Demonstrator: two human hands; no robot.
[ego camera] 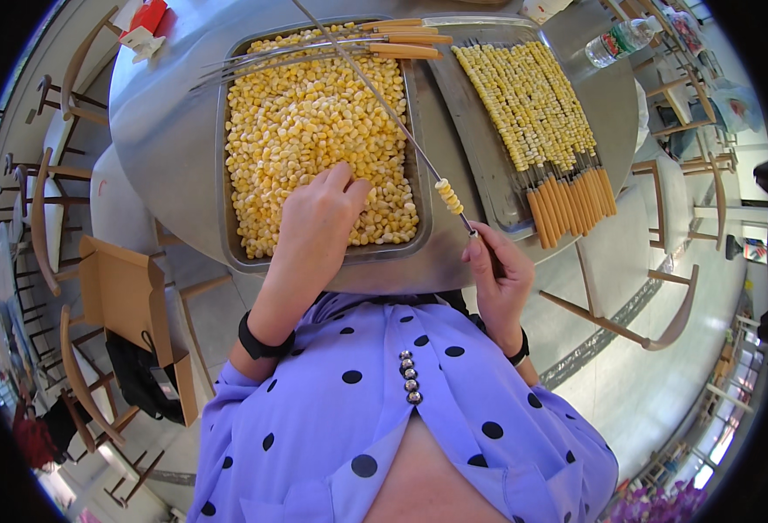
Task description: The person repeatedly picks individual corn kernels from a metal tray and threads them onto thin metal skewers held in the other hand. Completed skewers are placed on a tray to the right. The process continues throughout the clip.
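Note:
A deep metal tray [423,222] holds a heap of loose yellow corn kernels [312,111]. My left hand [325,209] reaches into the lower part of the heap, fingers bent down; its fingertips are hidden, so I cannot tell whether they pinch a kernel. In my right hand [498,261], just right of that tray, is a metal skewer [397,121], gripped at its handle end and slanting up and left across the corn. A short row of kernels [449,197] is threaded near the grip. Several bare skewers with wooden handles [406,50] lie over the tray's top end.
On the right, a shallow metal tray [469,124] carries rows of corn-filled skewers [527,104], their wooden handles [570,206] jutting over its near edge. Beyond are a plastic bottle [622,42] and a red box [142,23] on the round metal table [161,131]. Chairs and an open cardboard box [126,281] stand around.

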